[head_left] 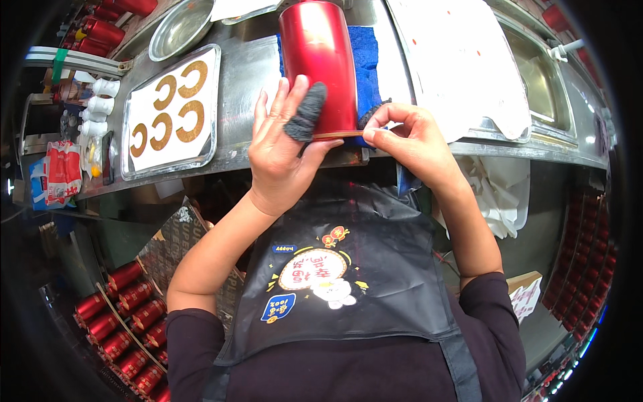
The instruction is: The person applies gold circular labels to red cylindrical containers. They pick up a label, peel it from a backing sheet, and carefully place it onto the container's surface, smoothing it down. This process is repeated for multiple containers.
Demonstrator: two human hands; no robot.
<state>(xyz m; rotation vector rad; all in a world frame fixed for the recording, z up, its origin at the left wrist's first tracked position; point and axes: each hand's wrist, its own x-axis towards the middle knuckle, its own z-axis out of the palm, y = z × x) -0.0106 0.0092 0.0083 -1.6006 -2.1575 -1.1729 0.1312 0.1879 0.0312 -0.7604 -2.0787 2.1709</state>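
My left hand (281,137) braces the near end of a red metallic cylinder (318,60), fingers spread up along its left side and thumb apart beneath the rim. A dark knitted cover (308,110) sits on my forefinger. My right hand (405,137) pinches between thumb and forefinger at the right end of a thin gold strip (340,135) along that rim; the fingertips hide the tip, so I seem to have its very end. The cylinder lies lengthwise over a blue cloth (368,70), its gripped end at the near edge of the metal worktop (244,67).

Toward the worktop's left end, a metal tray (216,94) carries five gold C-shaped pieces (200,120) on a white sheet (177,151). A round metal bowl (177,30) sits beyond it, by the far edge. To my right, a broad white sheet (462,60) reaches close to the near edge. Below, I wear a black apron (348,281) (a white cartoon figure brightens its front).
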